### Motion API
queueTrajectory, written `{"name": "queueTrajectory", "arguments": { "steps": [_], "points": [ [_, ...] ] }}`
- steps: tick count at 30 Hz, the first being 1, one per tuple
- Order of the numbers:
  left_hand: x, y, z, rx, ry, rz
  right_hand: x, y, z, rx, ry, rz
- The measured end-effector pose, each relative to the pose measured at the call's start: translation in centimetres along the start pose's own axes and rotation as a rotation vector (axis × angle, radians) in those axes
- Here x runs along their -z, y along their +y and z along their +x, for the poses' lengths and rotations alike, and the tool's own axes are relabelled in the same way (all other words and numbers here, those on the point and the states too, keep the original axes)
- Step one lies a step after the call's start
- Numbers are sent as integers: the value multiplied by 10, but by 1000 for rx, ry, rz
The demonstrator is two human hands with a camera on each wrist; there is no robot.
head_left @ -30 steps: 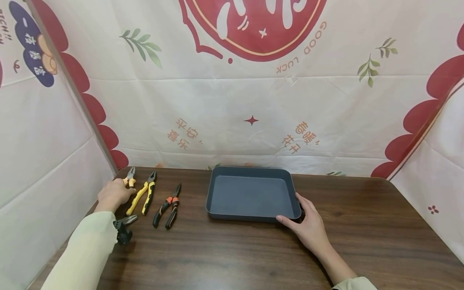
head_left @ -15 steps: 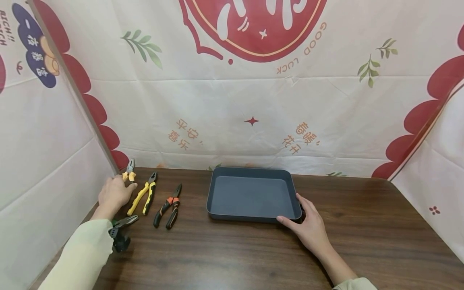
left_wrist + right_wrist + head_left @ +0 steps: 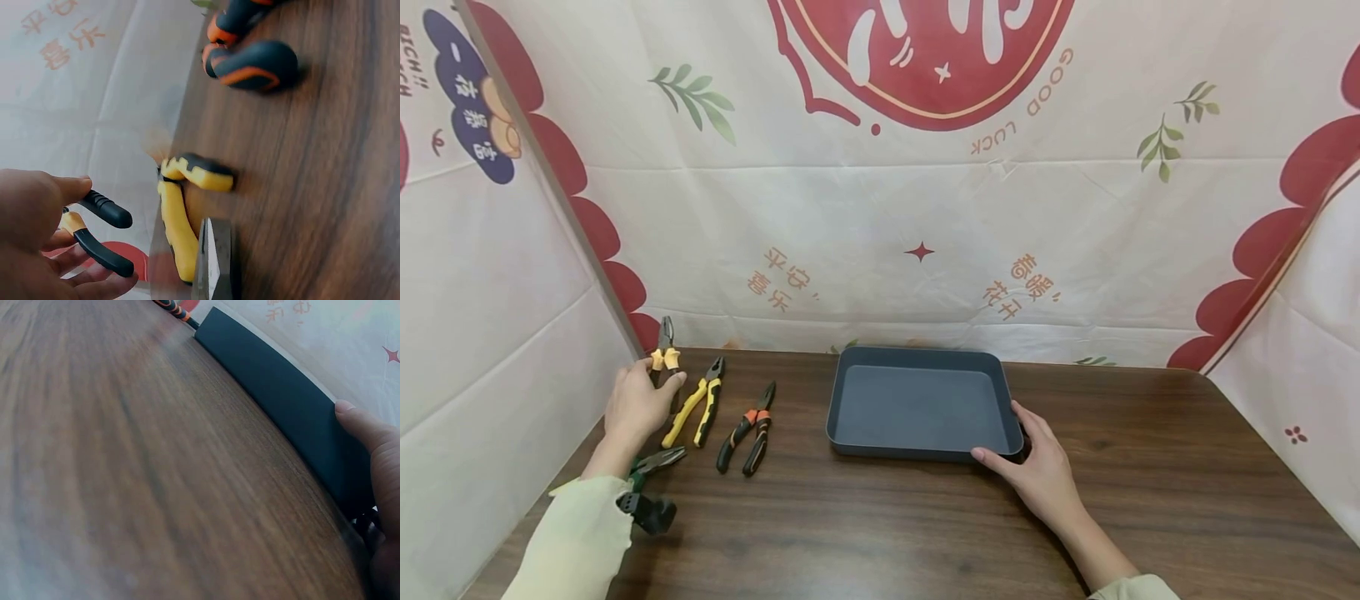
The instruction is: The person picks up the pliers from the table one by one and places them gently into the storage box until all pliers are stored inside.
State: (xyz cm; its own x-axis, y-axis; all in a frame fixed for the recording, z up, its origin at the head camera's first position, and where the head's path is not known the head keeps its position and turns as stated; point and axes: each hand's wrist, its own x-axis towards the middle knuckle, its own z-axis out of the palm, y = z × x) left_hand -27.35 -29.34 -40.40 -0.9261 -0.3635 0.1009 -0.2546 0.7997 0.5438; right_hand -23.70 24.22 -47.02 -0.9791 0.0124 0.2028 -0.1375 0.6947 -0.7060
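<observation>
My left hand point(image 3: 638, 404) grips a pair of pliers point(image 3: 666, 360) with black and pale-yellow handles at the table's far left corner. Their metal nose points up and away. In the left wrist view, the thumb and fingers hold the two black handles point(image 3: 103, 253), which stand spread apart. My right hand point(image 3: 1043, 471) holds the front right corner of a dark grey rectangular tray point(image 3: 902, 454). Its thumb lies on the rim, while the other fingers are along the right side, partly hidden. The right wrist view shows the thumb at the upper edge of the tray's wall point(image 3: 269, 387).
Yellow-and-black pliers point(image 3: 706, 402) lie just right of my left hand. Further right are orange-and-black pliers point(image 3: 751, 429). Another pair with a green handle part point(image 3: 658, 459) lies partly under my left forearm. A printed cloth point(image 3: 880, 208) hangs behind the wooden table point(image 3: 880, 525).
My left hand has raised the pale-yellow-and-black pliers a little and drawn them slightly back, their nose now higher against the cloth. The right hand and tray have stayed put.
</observation>
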Motion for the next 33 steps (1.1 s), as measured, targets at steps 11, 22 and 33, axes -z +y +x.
{"name": "queueTrajectory", "arguments": {
  "steps": [11,22,33],
  "points": [
    [-10,18,-11,-36,56,-139,1,2,0,-3,1,0],
    [-13,40,-22,-103,86,-248,1,1,-1,-3,-1,-1],
    [-9,66,-37,-142,-4,-376,-1,1,0,2,2,5]
  ]
}}
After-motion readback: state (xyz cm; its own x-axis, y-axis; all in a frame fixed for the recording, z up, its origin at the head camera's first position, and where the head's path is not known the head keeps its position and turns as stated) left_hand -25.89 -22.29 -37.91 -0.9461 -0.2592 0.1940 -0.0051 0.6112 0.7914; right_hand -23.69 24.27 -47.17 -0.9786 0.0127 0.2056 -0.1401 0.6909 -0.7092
